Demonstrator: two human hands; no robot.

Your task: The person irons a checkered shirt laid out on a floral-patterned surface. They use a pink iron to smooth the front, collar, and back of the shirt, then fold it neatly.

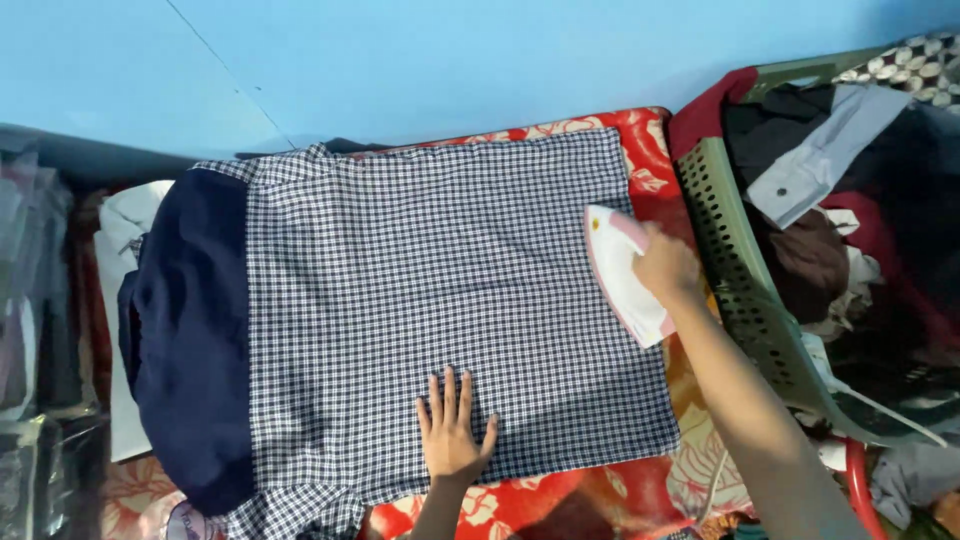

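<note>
Spreading flat across a red floral cloth [560, 495], a checked shirt [440, 290] is seen. At its right edge a white and pink iron [618, 280] is gripped by the right hand [667, 268], fingers closed on the handle. The left hand [452, 432] is pressed on the shirt's lower edge, fingers spread open.

The left hand [452, 432] is laid flat, palm down, fingers spread and pointing away from the body. The right hand [667, 266] is closed in a grip, knuckles up, its bare forearm stretched forward from lower right.
</note>
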